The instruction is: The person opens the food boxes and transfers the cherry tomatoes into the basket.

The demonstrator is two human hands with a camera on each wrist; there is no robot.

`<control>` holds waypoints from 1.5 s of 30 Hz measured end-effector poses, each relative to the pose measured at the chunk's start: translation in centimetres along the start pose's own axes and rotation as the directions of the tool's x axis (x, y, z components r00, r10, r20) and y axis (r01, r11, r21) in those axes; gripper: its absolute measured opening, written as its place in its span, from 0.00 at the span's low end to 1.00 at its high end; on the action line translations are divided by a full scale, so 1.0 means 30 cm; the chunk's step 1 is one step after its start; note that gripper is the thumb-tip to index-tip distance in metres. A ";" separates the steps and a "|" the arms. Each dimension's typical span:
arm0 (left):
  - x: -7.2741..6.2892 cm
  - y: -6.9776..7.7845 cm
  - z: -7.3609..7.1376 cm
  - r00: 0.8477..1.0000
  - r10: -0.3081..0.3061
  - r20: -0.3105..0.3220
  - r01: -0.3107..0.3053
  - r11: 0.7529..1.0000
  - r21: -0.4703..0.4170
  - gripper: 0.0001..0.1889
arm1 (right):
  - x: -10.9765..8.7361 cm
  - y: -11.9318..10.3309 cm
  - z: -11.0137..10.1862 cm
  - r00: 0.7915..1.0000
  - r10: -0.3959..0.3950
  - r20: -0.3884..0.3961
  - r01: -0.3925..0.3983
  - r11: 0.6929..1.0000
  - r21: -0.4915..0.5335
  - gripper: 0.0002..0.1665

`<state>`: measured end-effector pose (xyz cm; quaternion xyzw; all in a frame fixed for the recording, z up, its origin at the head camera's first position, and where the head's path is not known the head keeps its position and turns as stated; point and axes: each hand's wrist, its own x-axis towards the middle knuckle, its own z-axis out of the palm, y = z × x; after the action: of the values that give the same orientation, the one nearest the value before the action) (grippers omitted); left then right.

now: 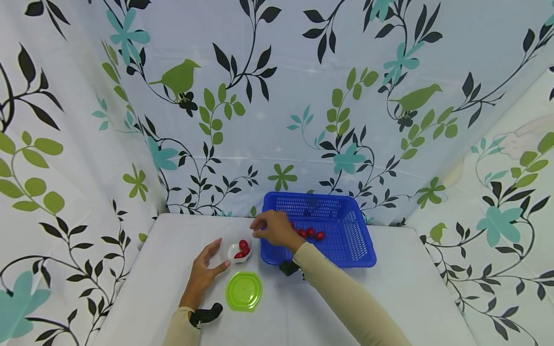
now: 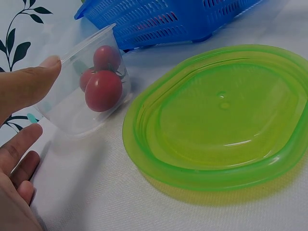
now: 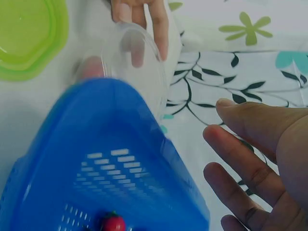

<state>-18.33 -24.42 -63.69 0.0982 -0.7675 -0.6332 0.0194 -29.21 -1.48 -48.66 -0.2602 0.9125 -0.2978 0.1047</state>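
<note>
A clear plastic container (image 1: 229, 251) stands on the white table with three cherry tomatoes (image 2: 103, 90) in its right part. My left hand (image 1: 205, 269) is beside it; its straight thumb touches the rim and the other fingers spread loosely along the outer side. Over the left rim of the blue basket (image 1: 346, 254) hovers my right hand (image 1: 274, 229). Its fingers are apart in the right wrist view, holding nothing. Several more cherry tomatoes (image 1: 310, 233) lie in the basket, some of them hidden behind the right hand and wrist.
In front of the container a green lid (image 1: 244, 291) lies on the white table (image 1: 143, 288). A patterned curtain (image 1: 259, 120) with leaves and birds hangs behind the table and along both sides. The basket's raised walls stand close to the container's right.
</note>
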 end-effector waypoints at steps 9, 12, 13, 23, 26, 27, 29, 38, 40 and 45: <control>0.002 0.003 -0.001 1.000 -0.006 -0.003 0.006 1.000 -0.001 0.41 | 0.029 -0.046 0.059 0.996 -0.046 0.070 0.055 0.991 -0.123 0.08; 0.005 0.002 -0.001 1.000 -0.002 -0.006 0.002 1.000 -0.006 0.41 | 0.042 -0.046 0.079 0.993 -0.055 0.100 0.071 0.984 -0.162 0.09; 0.006 0.001 -0.001 1.000 0.000 -0.006 0.000 1.000 -0.007 0.41 | 0.047 -0.046 0.086 0.993 -0.058 0.107 0.077 0.982 -0.175 0.10; 0.006 0.000 0.002 1.000 0.011 -0.010 -0.011 1.000 -0.001 0.42 | 0.078 -0.045 0.132 0.984 -0.061 0.170 0.110 0.948 -0.298 0.08; 0.005 0.001 0.002 1.000 0.023 -0.010 -0.023 1.000 -0.006 0.42 | 0.083 -0.043 0.142 0.983 -0.061 0.172 0.116 0.936 -0.332 0.09; 0.005 0.001 0.002 1.000 0.029 -0.010 -0.029 1.000 -0.007 0.42 | 0.084 -0.043 0.146 0.983 -0.061 0.173 0.119 0.931 -0.345 0.10; 0.004 0.001 0.001 0.999 0.039 -0.009 -0.039 0.999 -0.017 0.42 | 0.085 -0.046 0.151 0.981 -0.064 0.182 0.129 0.918 -0.374 0.10; -0.001 0.007 -0.002 0.999 0.036 -0.009 -0.036 0.999 -0.020 0.42 | 0.088 -0.060 0.189 0.974 -0.092 0.209 0.190 0.834 -0.518 0.09; -0.002 0.006 -0.002 0.999 0.042 -0.010 -0.043 0.999 -0.022 0.42 | 0.091 -0.059 0.196 0.976 -0.094 0.197 0.184 0.840 -0.510 0.09; -0.003 0.003 -0.006 0.998 0.061 -0.008 -0.062 0.997 -0.035 0.42 | 0.100 -0.061 0.205 0.982 -0.084 0.169 0.162 0.835 -0.526 0.09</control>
<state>-18.21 -24.57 -63.57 0.0764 -0.7587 -0.6455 0.0434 -28.85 -7.35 -52.59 -0.3573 0.9311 -0.0178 0.0713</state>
